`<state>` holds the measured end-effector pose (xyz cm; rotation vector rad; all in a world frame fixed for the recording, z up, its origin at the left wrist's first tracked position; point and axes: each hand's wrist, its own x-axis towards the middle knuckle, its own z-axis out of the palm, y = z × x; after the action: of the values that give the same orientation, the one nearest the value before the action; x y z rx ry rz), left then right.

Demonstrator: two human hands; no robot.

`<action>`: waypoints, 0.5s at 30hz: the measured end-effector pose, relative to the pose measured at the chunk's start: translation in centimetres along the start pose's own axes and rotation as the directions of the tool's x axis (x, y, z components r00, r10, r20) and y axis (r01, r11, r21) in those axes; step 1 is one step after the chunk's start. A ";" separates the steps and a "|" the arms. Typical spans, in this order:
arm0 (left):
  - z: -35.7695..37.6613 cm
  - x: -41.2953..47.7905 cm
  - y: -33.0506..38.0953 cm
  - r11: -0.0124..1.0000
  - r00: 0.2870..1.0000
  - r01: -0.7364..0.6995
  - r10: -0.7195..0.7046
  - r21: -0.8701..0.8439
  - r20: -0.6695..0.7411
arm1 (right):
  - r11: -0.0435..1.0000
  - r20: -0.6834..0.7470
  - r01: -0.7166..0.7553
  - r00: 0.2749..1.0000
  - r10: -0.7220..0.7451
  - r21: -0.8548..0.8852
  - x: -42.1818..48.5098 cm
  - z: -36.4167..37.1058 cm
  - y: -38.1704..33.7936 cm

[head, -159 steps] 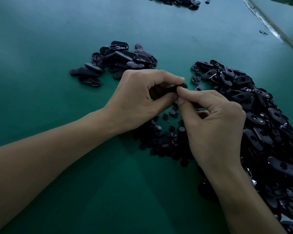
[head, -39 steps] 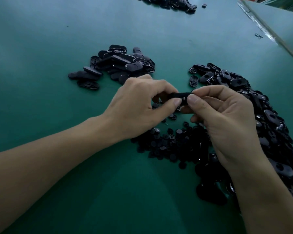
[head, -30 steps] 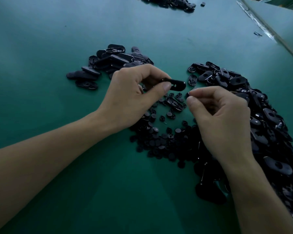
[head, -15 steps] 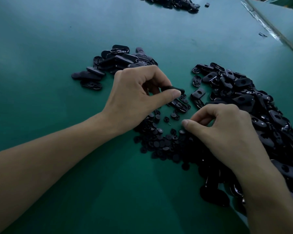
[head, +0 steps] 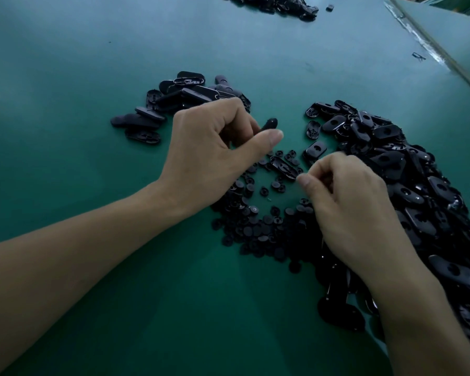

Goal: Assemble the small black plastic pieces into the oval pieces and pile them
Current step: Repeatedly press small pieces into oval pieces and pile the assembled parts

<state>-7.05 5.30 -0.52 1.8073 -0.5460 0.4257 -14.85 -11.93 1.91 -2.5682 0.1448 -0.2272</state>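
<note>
My left hand [head: 217,147] pinches one oval piece [head: 269,124] between thumb and fingers, a bit above the middle of the frame; a second ago both my hands were close together on this piece, and now they are apart; my left hand has carried it up and away by itself. My right hand [head: 347,202] has dropped down, right of the middle; its fingers are curled and its thumb tip points at the small round pieces [head: 255,226]; I cannot tell if it has one pinched yet.

I think this means the little part is in and the oval piece is done; it should go on the finished pile [head: 185,99], which sits near my left hand in the upper left; my right hand looks ready to fetch the next little part.

Between my hands one loose oval piece [head: 284,167] lies hollow side up on the green table [head: 92,63]; the small round pieces spread out just under my hands; the big heap of oval pieces [head: 391,164] fills the right side, so lots of work is left; another dark pile [head: 277,2] sits far off at the top edge.
</note>
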 end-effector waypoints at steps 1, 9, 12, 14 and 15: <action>0.0 0.0 0.0 1.000 1.000 0.006 -0.006 -0.002 -0.004 | 0.999 -0.050 0.009 0.999 -0.007 0.046 0.0 0.0 0.0; -0.1 0.2 -0.3 1.000 0.996 0.015 -0.013 -0.022 0.085 | 0.957 -0.204 0.099 0.978 -0.043 0.272 -0.1 0.0 -0.5; -0.1 0.3 -0.4 0.999 0.992 -0.012 0.005 0.050 0.125 | 0.926 -0.169 0.085 0.985 -0.023 0.368 -0.1 0.0 -0.3; 0.0 0.3 -0.3 0.999 0.992 -0.020 0.013 0.051 0.124 | 0.906 -0.167 0.085 0.986 -0.016 0.414 0.0 0.0 -0.2; 0.1 0.3 -0.2 0.999 0.993 -0.015 0.011 0.034 0.120 | 0.904 -0.177 0.096 0.984 -0.022 0.417 0.1 0.0 -0.2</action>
<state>-6.72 5.26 -0.54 1.8725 -0.6369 0.3393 -14.76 -11.79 2.02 -2.1174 0.0692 -0.4485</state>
